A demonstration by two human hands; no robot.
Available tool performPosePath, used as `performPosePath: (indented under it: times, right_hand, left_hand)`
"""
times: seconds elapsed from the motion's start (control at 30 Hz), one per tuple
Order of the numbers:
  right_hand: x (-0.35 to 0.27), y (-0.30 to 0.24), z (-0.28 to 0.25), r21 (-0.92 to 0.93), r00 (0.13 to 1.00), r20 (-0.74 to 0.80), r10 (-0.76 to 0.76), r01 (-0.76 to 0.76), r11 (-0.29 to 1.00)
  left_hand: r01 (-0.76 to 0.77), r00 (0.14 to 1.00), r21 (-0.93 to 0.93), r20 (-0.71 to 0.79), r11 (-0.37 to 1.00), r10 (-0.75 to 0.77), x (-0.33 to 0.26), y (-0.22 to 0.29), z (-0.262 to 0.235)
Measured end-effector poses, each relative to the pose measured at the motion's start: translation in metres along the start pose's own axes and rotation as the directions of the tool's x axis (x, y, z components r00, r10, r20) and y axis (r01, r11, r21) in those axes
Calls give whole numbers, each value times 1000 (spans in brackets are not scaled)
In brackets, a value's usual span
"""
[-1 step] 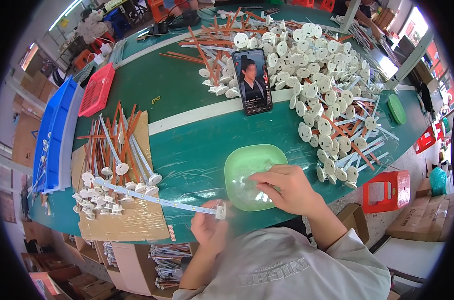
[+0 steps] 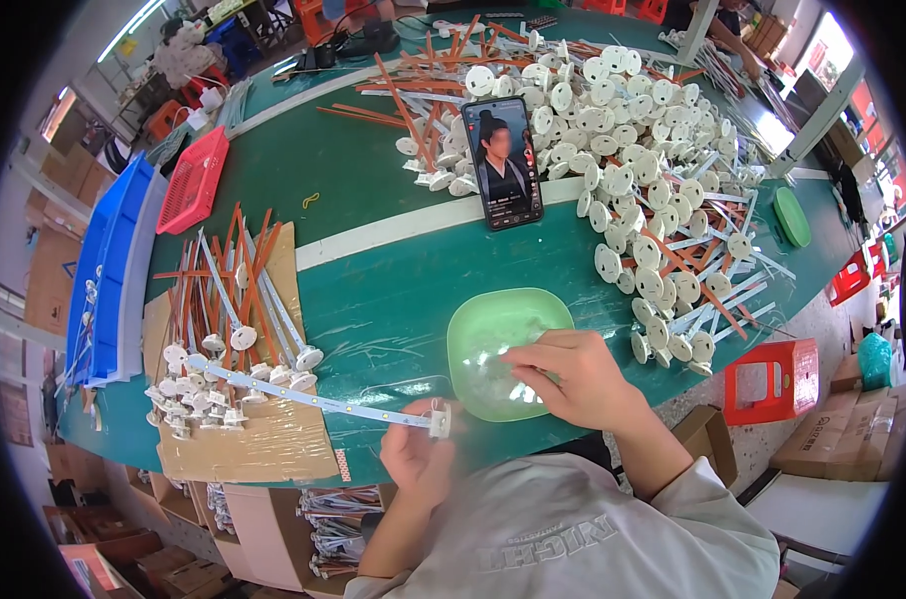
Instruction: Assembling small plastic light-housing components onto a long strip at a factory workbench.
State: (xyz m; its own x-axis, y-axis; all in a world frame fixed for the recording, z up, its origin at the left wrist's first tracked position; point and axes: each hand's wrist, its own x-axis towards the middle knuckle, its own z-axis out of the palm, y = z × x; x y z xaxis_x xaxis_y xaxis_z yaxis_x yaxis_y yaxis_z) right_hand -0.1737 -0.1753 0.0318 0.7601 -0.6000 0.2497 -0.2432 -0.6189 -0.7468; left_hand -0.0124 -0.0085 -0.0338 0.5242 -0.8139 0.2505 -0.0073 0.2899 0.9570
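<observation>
Green-topped and crossed by one pale stripe, the long workbench [image 2: 393,299] filled a cluttered workshop, and everything was easiest to place from the shallow pale-green plastic bowl [image 2: 503,344] at its near edge. Her right hand [image 2: 573,379] dipped into that bowl with fingers pinched narrow, seemingly picking at small clear parts too faint to count. Just left of the bowl, the left hand [image 2: 418,454] was closed around one long white strip with a round white cap at its end [image 2: 323,401], held level, apparently to keep the end steady. Farther left, a flat brown cardboard sheet [image 2: 253,449] kept a bundle of such strips together, too many to count. Beyond the bowl, one black smartphone [image 2: 513,162] leaned upright against a large heap of white discs and orange sticks [image 2: 633,150], probably for viewing.
</observation>
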Motion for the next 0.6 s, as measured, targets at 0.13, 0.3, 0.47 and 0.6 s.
performPosePath:
  times: [0.13, 0.3, 0.47, 0.6]
  right_hand:
    - [-3, 11, 3, -36, 992, -71, -105, 103, 994]
    - [-8, 3, 8, -46, 965, -173, -195, 190, 981]
    - [-28, -23, 39, 720, 951, -159, 264, -71, 690]
    - [-32, -30, 46, 915, 923, -94, 373, -67, 397]
  left_hand:
    - [-37, 999, -60, -13, 998, 37, 9, 13, 13]
    - [-79, 997, -114, 16, 990, 82, 23, 26, 32]
    - [-75, 982, -331, 138, 941, 127, 33, 42, 50]
    - [-76, 937, -590, 234, 804, 260, 34, 42, 52]
